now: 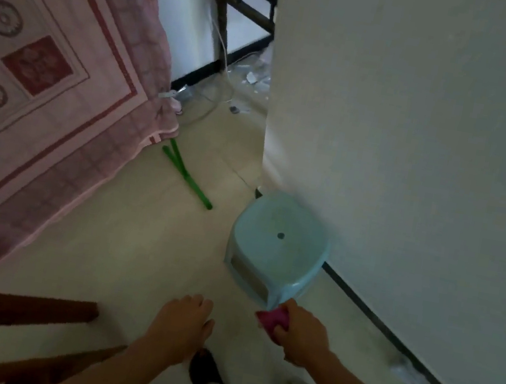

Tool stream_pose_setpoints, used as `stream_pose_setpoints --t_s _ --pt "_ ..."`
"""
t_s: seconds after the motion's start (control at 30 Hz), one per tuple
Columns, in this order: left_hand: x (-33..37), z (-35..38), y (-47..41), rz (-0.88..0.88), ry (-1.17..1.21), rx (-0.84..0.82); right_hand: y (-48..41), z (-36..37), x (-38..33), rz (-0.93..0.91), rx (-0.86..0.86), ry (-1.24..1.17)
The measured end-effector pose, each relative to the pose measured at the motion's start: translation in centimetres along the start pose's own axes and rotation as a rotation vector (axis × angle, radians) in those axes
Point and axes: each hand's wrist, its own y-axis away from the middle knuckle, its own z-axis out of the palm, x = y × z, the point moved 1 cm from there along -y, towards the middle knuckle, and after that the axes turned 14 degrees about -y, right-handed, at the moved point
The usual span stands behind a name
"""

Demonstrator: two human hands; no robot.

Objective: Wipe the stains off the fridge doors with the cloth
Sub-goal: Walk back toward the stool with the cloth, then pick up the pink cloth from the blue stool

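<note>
Carried, not wiping: right hand [304, 338] grips the bunched magenta cloth [271, 322], fingers curled round it, low over the near edge of the pale floor [143, 240]. Probably held ready for use. Idle left hand [182, 324] is empty, fingers loosely curled. No fridge doors in view, so wiping looks not yet begun. Just beyond the cloth, pale blue plastic stool [276, 246] stands at the corner of the white wall [421, 136]. Pink patterned bedcover [47, 73] drapes to the floor's left edge, with two green sticks [187, 177] lying beside it.
</note>
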Motion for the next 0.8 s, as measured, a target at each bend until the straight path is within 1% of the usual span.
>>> stream_pose_setpoints --t_s 0.07,0.13,0.27,0.4,0.5,0.67,0.8 --pt "-2.4 0.5 -2.8 0.063 -0.033 0.029 -1.2 0.2 -1.3 0.049 0.05 -0.062" --pt "-4.1 0.8 -5.5 0.127 -0.009 0.023 -2.8 0.6 -1.6 0.111 0.088 -0.119" --pt "-6.0 1.7 -11.6 0.273 0.016 0.051 -6.8 1.5 -1.2 0.225 0.137 -0.224" --pt "-6.9 4.1 -16.5 0.33 0.04 0.065 -12.1 2.2 -0.5 0.31 0.138 -0.271" --pt "-6.8 6.4 -19.8 0.374 0.059 0.039 -15.6 2.2 0.1 0.373 0.188 -0.29" --pt "-5.6 11.0 -26.0 0.404 0.148 -0.008 -20.6 2.1 1.6 0.367 0.298 -0.245" --pt "-4.1 15.9 -30.6 0.479 0.184 -0.03 -24.0 4.1 2.6 0.325 0.448 -0.152"
